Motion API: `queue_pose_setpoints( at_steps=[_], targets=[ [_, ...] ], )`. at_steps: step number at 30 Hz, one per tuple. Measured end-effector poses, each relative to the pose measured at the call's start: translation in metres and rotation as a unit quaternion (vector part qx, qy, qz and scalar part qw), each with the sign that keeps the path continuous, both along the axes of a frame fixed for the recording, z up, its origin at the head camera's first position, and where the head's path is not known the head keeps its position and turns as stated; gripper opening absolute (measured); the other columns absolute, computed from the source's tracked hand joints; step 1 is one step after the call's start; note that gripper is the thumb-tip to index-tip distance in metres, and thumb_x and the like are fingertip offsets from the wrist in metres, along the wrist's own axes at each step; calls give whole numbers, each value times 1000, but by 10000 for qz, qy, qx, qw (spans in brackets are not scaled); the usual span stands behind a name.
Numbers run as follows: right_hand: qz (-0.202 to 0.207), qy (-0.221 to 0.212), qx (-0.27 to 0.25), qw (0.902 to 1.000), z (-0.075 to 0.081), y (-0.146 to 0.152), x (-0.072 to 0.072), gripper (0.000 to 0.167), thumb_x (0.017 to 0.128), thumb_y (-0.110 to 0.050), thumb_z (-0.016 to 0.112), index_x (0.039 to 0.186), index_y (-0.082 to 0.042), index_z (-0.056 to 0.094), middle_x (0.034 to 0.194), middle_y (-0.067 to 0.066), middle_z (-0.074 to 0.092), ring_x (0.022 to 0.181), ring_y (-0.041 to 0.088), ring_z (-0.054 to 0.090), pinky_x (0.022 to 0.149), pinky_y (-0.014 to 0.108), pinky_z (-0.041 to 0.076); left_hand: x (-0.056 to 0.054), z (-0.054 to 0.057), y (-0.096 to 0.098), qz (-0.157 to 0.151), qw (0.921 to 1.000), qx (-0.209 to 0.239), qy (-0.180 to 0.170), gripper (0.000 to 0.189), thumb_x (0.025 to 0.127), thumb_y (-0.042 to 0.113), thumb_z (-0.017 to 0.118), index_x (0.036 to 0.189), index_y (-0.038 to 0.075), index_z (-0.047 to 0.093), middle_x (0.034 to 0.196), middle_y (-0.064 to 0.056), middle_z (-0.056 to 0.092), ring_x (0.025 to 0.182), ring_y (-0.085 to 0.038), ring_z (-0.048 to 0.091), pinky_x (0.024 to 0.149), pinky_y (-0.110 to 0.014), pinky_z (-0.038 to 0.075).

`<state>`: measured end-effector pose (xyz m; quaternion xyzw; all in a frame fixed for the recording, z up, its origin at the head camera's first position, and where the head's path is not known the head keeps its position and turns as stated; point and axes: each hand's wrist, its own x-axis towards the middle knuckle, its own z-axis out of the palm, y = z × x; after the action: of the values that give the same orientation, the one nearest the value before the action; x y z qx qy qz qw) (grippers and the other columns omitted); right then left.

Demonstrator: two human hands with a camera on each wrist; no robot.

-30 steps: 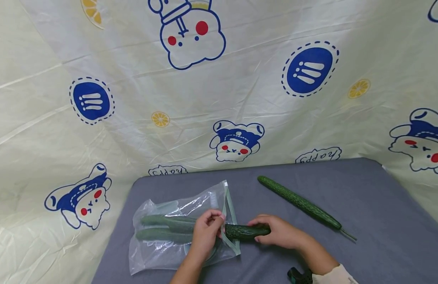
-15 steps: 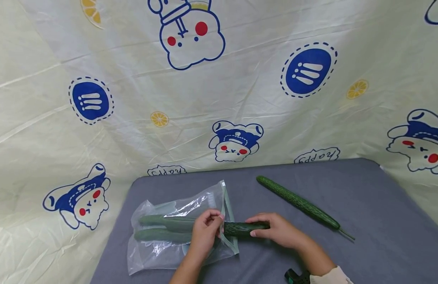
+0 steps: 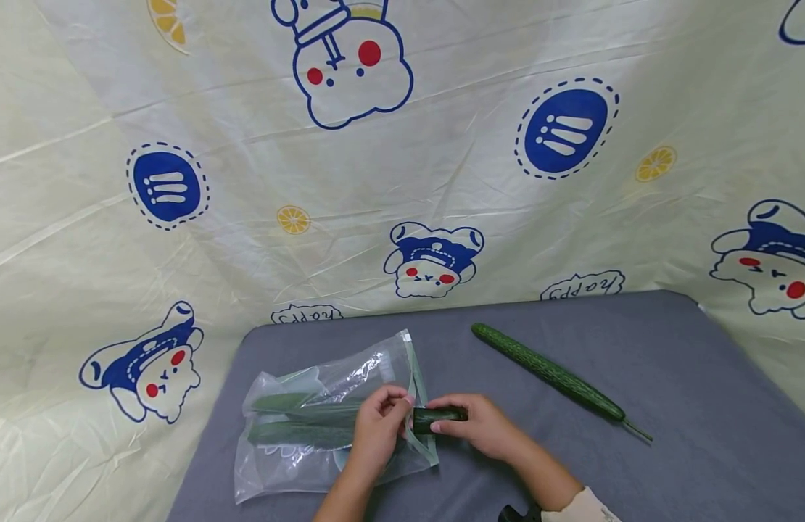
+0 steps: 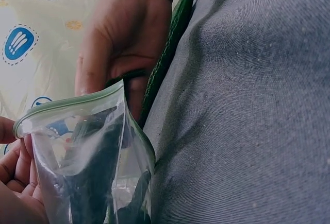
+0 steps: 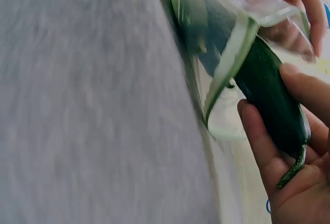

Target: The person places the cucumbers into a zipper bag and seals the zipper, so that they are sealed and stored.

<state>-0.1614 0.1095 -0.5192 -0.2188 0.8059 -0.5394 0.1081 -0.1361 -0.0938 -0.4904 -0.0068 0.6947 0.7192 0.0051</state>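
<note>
Head: pinching zip-seal bag (image 3: 350,371) in left hand (image 3: 379,428), gripping cucumber (image 3: 425,420) in right hand (image 3: 479,424); slid deeper than half a second ago, likely nearly bagged. Left wrist: holding rim (image 4: 77,103) agape. Right wrist: curled round stem end (image 5: 296,134), outside rim.

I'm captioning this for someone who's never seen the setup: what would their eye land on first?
Probably the pale backdrop behind the grey table, whose bold blue-and-red cartoon prints fill most of the head view. Next, the dark green cucumber in the right hand, partly inside the clear bag whose mouth the left hand pinches. A loose cucumber lies right of the bag.
</note>
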Motion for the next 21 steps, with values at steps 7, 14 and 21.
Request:
queue_pose_setpoints(
  at_steps=[7, 14, 21],
  targets=[
    [381, 24, -38, 9993, -4, -4, -2, 40, 91, -24, 76, 126, -8, 69, 128, 11, 68, 114, 14, 62, 93, 20, 49, 0, 0, -2, 13, 10000, 41, 38, 19, 91, 5, 68, 101, -10, 62, 73, 0, 57, 54, -6, 51, 51, -18, 45],
    [748, -328, -132, 9966, -7, 6, -2, 39, 92, -15, 73, 128, -1, 65, 129, 18, 65, 115, 14, 65, 92, 19, 52, 0, 1, -2, 26, 9999, 89, 48, 20, 92, 6, 67, 102, -11, 62, 73, 0, 57, 56, -6, 54, 51, -18, 46],
    [564, -516, -43, 9971, -5, 9, -1, 35, 93, -18, 73, 124, -3, 69, 125, 18, 69, 108, 10, 67, 86, 18, 53, 0, 1, -3, 9, 9999, 71, 70, 19, 92, 6, 67, 101, -10, 63, 72, 0, 57, 56, -6, 54, 53, -18, 46]
  ],
)
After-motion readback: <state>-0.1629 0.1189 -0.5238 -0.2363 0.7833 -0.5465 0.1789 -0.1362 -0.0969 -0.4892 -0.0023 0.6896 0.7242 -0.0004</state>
